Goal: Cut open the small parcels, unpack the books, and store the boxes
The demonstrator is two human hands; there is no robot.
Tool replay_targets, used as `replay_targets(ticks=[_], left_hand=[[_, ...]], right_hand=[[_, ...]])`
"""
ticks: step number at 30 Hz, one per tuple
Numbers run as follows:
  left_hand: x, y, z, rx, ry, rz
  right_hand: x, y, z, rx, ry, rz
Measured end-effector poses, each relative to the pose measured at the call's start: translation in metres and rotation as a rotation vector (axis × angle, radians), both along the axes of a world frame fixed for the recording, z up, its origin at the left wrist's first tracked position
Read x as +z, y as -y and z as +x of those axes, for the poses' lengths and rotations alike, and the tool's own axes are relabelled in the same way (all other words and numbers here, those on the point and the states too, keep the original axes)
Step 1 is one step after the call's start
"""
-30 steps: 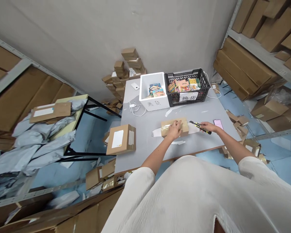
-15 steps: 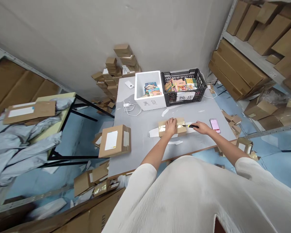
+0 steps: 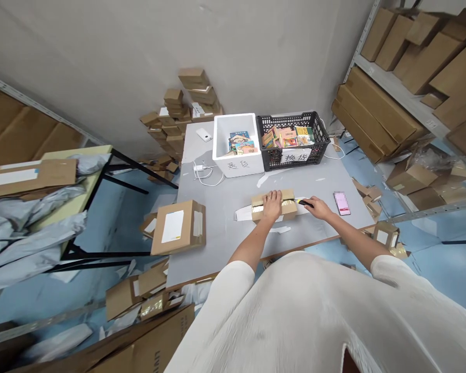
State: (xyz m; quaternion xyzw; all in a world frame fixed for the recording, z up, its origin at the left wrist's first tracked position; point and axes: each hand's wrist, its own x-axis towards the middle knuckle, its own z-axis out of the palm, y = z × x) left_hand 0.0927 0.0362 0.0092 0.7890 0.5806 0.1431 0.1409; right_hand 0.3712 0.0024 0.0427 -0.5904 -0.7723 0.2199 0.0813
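Observation:
A small cardboard box (image 3: 289, 209) with shiny tape lies on the grey table in front of me. My left hand (image 3: 272, 205) grips it from above, the fingers reaching to its far edge. At the box's right end, my right hand (image 3: 317, 207) is closed around a utility knife (image 3: 305, 202) with a black and yellow handle. The knife points left at the taped seam; how deep its blade sits I cannot tell. White paper (image 3: 243, 213) sticks out at the left of the box. A phone (image 3: 341, 203) with a pink screen lies right of my right hand.
Behind the box stand a white foam bin (image 3: 238, 168) and a black crate (image 3: 274, 159), both holding books. A larger carton (image 3: 178, 228) sits at the table's left edge. Shelves (image 3: 396, 83) with boxes rise at right; grey parcels (image 3: 34, 233) cover a side table.
My right hand has moved slightly left with the knife, and the handle now slants more. My left hand stays on the box. The whole view has shifted a little.

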Motion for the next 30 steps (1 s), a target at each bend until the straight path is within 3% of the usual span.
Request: replay_targets(ticks=[4, 9, 15, 21, 25, 30], left_hand=[[-0.002, 0.003, 0.000, 0.006, 0.014, 0.020], [-0.005, 0.003, -0.001, 0.015, 0.005, 0.027], [0.000, 0.009, -0.007, 0.011, 0.039, 0.014], [0.012, 0.038, -0.032, 0.074, -0.010, -0.009], [0.010, 0.059, -0.047, 0.149, -0.052, -0.068], [0.004, 0.073, -0.052, 0.137, -0.079, -0.149]], right_hand=[[-0.008, 0.000, 0.000, -0.035, 0.033, 0.038], [-0.009, -0.008, 0.030, -0.188, 0.045, 0.105], [-0.024, -0.012, 0.046, -0.335, 0.021, -0.017], [-0.060, -0.013, 0.041, -0.456, 0.041, -0.185], [-0.091, -0.016, 0.046, -0.521, 0.057, -0.249], [-0.127, -0.019, 0.054, -0.589, 0.005, -0.290]])
